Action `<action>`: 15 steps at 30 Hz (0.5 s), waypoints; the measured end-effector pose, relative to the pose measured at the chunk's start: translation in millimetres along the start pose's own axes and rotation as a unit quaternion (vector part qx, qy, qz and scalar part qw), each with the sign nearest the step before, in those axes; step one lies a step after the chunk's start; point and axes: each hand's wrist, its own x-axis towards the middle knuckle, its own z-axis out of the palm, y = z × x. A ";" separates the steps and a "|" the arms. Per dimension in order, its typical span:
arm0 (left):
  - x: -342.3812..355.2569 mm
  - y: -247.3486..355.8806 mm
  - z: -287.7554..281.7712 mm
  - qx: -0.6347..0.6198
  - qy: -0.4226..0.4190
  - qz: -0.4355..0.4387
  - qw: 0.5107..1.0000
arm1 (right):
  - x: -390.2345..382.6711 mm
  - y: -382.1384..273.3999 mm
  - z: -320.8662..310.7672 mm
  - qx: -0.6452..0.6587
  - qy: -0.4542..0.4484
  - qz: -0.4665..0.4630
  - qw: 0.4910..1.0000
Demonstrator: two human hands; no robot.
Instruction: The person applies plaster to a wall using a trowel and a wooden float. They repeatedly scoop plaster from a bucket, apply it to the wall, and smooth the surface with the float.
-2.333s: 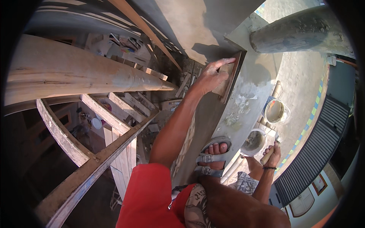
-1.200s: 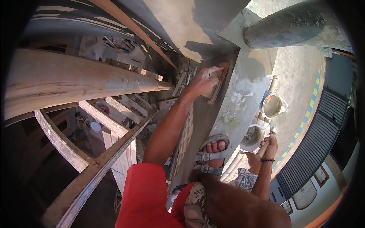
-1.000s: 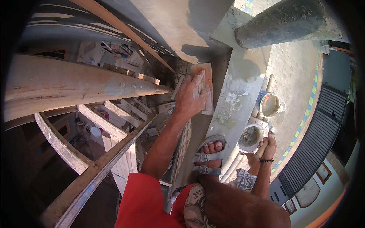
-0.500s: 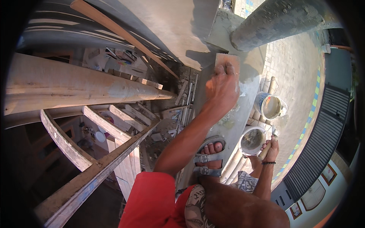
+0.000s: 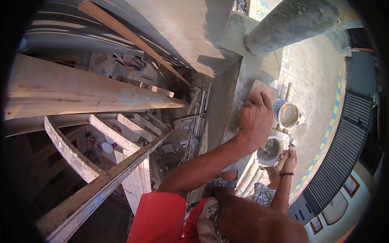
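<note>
My left hand [image 5: 255, 117] presses a flat rectangular float [image 5: 259, 86] against the wet grey plaster of the wall [image 5: 227, 101], fingers spread over its back. My right hand [image 5: 287, 157], with a dark band at the wrist, is closed around a wooden tool handle [image 5: 281, 163] beside a small bucket of grey mortar [image 5: 269, 150]. The tool's working end is hidden behind the bucket. A second bucket [image 5: 288, 114] holding pale liquid stands just beyond it.
I look down from high on a scaffold. Wooden poles and planks [image 5: 93, 97] cross on the left, with debris on the ground far below. A thick grey column [image 5: 296, 24] runs at upper right. My sandalled foot [image 5: 225, 181] rests on a ledge.
My left hand slid the float over the plaster, first leftward, then right and lower, to beside the buckets. My right hand stayed at the mortar bucket.
</note>
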 end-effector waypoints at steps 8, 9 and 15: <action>53.1 -32.3 -9.6 -0.003 0.029 -0.044 0.999 | 0.0 -1.4 3.8 -0.013 0.012 0.001 1.000; 58.7 -33.8 -5.4 -0.001 0.027 -0.049 0.998 | 0.5 -0.1 2.6 -0.011 0.012 0.003 1.000; 39.9 -22.1 13.2 0.049 -0.026 -0.057 0.997 | -1.4 -0.3 2.4 -0.006 0.015 0.013 1.000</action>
